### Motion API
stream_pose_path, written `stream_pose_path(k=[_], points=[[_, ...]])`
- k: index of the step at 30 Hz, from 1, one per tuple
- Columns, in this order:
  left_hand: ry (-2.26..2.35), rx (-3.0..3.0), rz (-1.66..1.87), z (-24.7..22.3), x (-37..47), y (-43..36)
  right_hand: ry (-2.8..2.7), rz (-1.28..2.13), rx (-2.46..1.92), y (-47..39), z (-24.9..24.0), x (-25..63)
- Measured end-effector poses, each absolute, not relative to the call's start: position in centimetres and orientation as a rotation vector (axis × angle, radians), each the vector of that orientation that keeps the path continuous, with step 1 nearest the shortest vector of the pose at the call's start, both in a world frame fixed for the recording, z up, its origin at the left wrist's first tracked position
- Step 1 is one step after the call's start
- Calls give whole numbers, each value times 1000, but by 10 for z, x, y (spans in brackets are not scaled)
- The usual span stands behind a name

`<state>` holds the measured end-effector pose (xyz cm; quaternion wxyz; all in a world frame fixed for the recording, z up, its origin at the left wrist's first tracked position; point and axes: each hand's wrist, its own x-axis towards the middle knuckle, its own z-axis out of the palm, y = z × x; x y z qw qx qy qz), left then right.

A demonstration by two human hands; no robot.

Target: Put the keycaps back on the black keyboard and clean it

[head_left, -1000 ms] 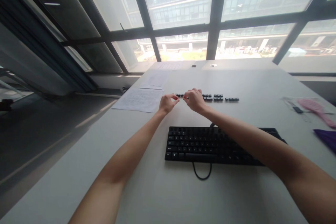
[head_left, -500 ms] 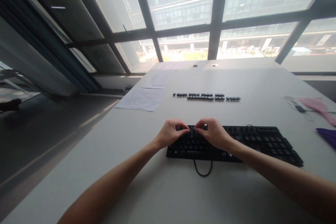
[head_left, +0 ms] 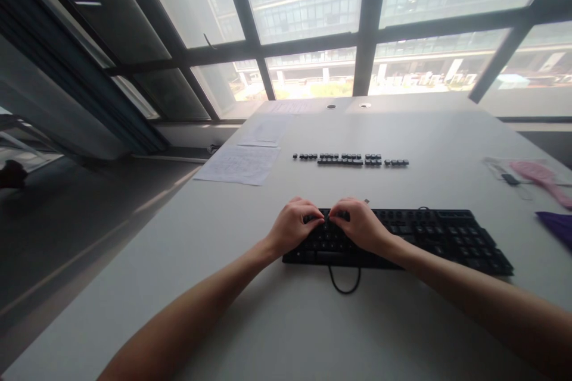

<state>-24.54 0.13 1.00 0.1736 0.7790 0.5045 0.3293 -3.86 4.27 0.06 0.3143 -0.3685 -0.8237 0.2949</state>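
A black keyboard [head_left: 447, 244] lies on the white table in front of me, with many keys along its right part. My left hand [head_left: 295, 223] is over the keyboard's upper left, thumb and forefinger pinched together. Close beside it my right hand [head_left: 357, 223] pinches too, its fingertips a small gap from the left ones. Whatever sits between the fingertips is too small and dark to make out. Beyond the keyboard, loose black keycaps [head_left: 340, 161] stand lined up in rows. A black cable loop [head_left: 345, 293] pokes out from under the keyboard's front edge.
Printed paper sheets [head_left: 241, 165] lie along the table's left side. On the right are a pink hairbrush-like item [head_left: 534, 171], a small dark item with a thin cord [head_left: 510, 179] and purple cloth [head_left: 556, 226]. Large windows line the far side.
The view has shifted slightly, so the table and keyboard sit a little higher. Both hands stay pinched at nearly the same spot, and a small dark piece now shows behind the right hand.
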Motion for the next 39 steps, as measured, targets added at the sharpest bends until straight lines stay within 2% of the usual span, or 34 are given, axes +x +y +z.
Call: stream_pose_path(k=[9, 21, 39], points=[[1412, 2278, 925, 7, -244, -2, -2233, 635, -805, 41, -13, -40], [1449, 2035, 1012, 10, -242, 0, -2198, 677, -836, 40, -12, -41], [1405, 2149, 1033, 7, -240, 0, -2184, 701, -828, 40, -13, -39]])
